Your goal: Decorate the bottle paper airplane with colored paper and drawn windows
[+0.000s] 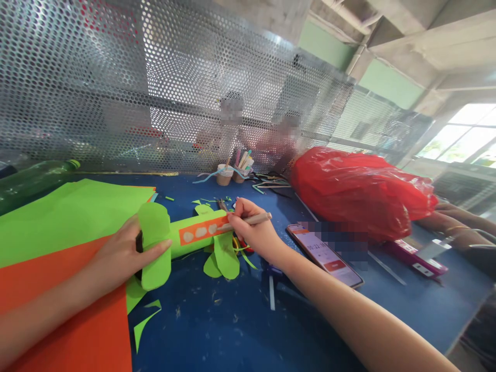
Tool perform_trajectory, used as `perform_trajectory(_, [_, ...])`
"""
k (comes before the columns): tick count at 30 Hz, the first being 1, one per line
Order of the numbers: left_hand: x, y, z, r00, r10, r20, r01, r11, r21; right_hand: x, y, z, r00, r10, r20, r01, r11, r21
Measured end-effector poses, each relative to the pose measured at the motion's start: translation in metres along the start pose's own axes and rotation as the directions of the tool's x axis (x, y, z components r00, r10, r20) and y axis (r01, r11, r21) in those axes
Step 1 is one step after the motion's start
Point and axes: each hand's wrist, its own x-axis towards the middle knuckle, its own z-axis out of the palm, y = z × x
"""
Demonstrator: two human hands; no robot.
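Observation:
A green paper model airplane (pixel 176 227) lies across the blue table, with rounded wing pieces and an orange strip (pixel 191 234) along its body. Pale oval marks sit in a row on that strip. My left hand (pixel 134 243) grips the near-left end, its thumb pressed over a rounded green paper piece. In my right hand (pixel 248 219) is a light brown marker pen, held in a writing pinch, its tip at the strip by the last oval. Scissors (pixel 222 205) are partly hidden behind the model. Green paper offcuts (pixel 147 320) lie near my left forearm.
Green sheets (pixel 77 212) and an orange sheet (pixel 89 320) lie at left, near a green bottle (pixel 34 181). Pen cups (pixel 225 175) stand at the back. A phone (pixel 325 256) and a red plastic bag (pixel 356 191) are at right. Another person's arm (pixel 445 222) rests beyond the bag.

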Motion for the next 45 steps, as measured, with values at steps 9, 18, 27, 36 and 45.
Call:
perform_trajectory(9, [0.0, 0.003, -0.002, 0.999, -0.015, 0.028, 0.015, 1.0, -0.023, 0.007, 0.006, -0.004, 0.99, 0.103, -0.098, -0.066, 0.944, 0.324])
perform_trajectory(18, [-0.002, 0.011, -0.004, 0.999, -0.02, 0.036, 0.021, 0.999, -0.026, 0.003, 0.007, -0.006, 1.0, 0.005, -0.02, -0.003, 0.995, 0.102])
perform_trajectory(27, [0.0, -0.001, 0.0, 1.0, 0.01, -0.011, -0.01, 1.0, -0.008, 0.003, 0.007, -0.003, 0.998, 0.008, -0.07, -0.009, 1.0, -0.001])
perform_trajectory(36, [0.0, 0.001, 0.001, 0.999, -0.006, -0.053, 0.007, 1.0, 0.009, 0.004, 0.008, -0.002, 0.997, 0.01, -0.071, -0.011, 1.0, -0.01])
perform_trajectory(45, [-0.002, 0.007, -0.002, 1.0, -0.001, -0.021, 0.001, 1.0, 0.023, 0.004, 0.007, -0.002, 0.997, 0.014, -0.075, -0.015, 1.0, -0.014])
